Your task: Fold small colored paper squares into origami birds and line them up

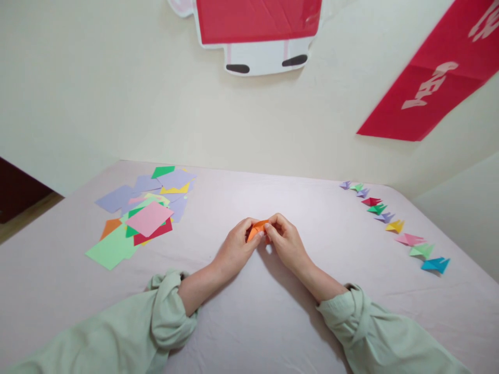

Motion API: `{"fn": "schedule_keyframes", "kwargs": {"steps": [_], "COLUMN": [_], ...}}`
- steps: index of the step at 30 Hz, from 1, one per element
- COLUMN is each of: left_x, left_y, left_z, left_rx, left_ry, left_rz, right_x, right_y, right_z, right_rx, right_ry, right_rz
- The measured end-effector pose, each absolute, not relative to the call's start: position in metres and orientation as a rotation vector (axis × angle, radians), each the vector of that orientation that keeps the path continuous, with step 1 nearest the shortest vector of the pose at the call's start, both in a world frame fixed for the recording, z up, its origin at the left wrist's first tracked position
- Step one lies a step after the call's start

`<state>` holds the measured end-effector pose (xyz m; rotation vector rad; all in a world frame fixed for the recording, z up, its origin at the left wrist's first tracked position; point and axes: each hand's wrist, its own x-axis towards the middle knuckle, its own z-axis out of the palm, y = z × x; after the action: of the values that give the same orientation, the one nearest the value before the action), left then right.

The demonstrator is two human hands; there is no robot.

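An orange piece of folded paper is held between my two hands over the middle of the table. My left hand pinches its left side, thumb in front. On the other side, the thumb and fingers of my right hand close on its right end. Fingers cover much of the paper, so its full shape is hidden.
Loose coloured paper sheets lie in an overlapping pile on the left of the pale-covered table. A slanting row of several small folded paper figures runs along the right. A wall rises behind the table's far edge.
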<state>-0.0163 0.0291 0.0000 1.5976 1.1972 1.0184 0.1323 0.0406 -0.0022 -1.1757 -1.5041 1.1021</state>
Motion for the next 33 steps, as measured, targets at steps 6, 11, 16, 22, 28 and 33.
{"fn": "schedule_keyframes", "kwargs": {"steps": [6,11,16,22,28,33], "left_x": [-0.016,-0.016,-0.017,-0.019,-0.022,-0.021], "left_y": [0.028,0.03,0.033,0.04,0.043,0.041], "left_z": [0.001,0.003,-0.004,-0.006,0.0,0.001], "left_rx": [1.701,1.676,1.615,1.244,1.042,1.058], "left_ry": [1.241,1.244,1.21,1.149,1.122,1.104], "left_rz": [0.997,0.98,1.033,1.041,1.096,1.121], "right_x": [0.133,0.133,0.133,0.135,0.133,0.131], "right_y": [0.043,0.043,0.043,0.044,0.043,0.041], "right_z": [0.0,0.001,0.002,0.003,0.0,-0.005], "right_rx": [-1.161,-1.161,-1.187,-1.153,-1.17,-1.16], "right_ry": [-1.508,-1.539,-1.593,-1.579,-1.548,-1.586], "right_rz": [1.078,1.034,0.978,1.009,1.12,1.172]}}
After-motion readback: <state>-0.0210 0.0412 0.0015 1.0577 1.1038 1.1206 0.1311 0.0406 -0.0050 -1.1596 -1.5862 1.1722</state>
